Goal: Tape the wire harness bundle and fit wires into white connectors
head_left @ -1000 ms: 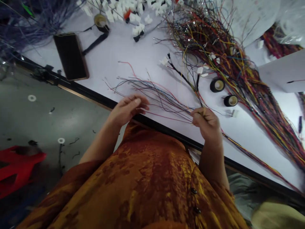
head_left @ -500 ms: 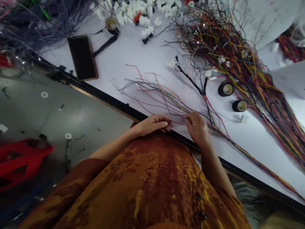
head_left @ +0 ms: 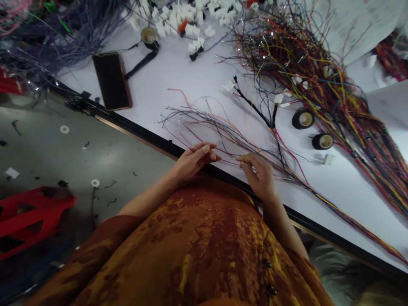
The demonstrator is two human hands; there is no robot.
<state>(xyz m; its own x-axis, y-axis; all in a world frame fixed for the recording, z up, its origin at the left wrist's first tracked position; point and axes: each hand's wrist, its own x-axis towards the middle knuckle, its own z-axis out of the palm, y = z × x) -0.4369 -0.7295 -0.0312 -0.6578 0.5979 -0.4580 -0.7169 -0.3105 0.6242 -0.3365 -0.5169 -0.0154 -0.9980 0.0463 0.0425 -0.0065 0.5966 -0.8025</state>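
My left hand (head_left: 198, 159) is at the table's near edge, thumb against the index finger at a thin dark red wire; the other fingers are loosely curled. My right hand (head_left: 259, 173) is closed in a pinch on thin wires a short way to the right, its fingertips pointing left. The loose ends of a multicoloured wire bundle (head_left: 223, 127) fan out to the left beyond my hands. Its gathered part (head_left: 334, 207) runs to the lower right. A black-taped branch (head_left: 253, 105) with a white connector (head_left: 228, 86) lies beyond my right hand.
Two black tape rolls (head_left: 303, 118) (head_left: 322, 141) lie right of the branch, beside a large wire heap (head_left: 318, 80). A phone (head_left: 112, 80), another tape roll (head_left: 149, 37) and white connectors (head_left: 194, 29) lie farther back. A red plastic stool (head_left: 35, 216) stands on the floor.
My left hand has moved left and slightly away from me, with the thumb closing toward the index finger. The right hand has shifted a little left and nearer, and some wire ends have moved.
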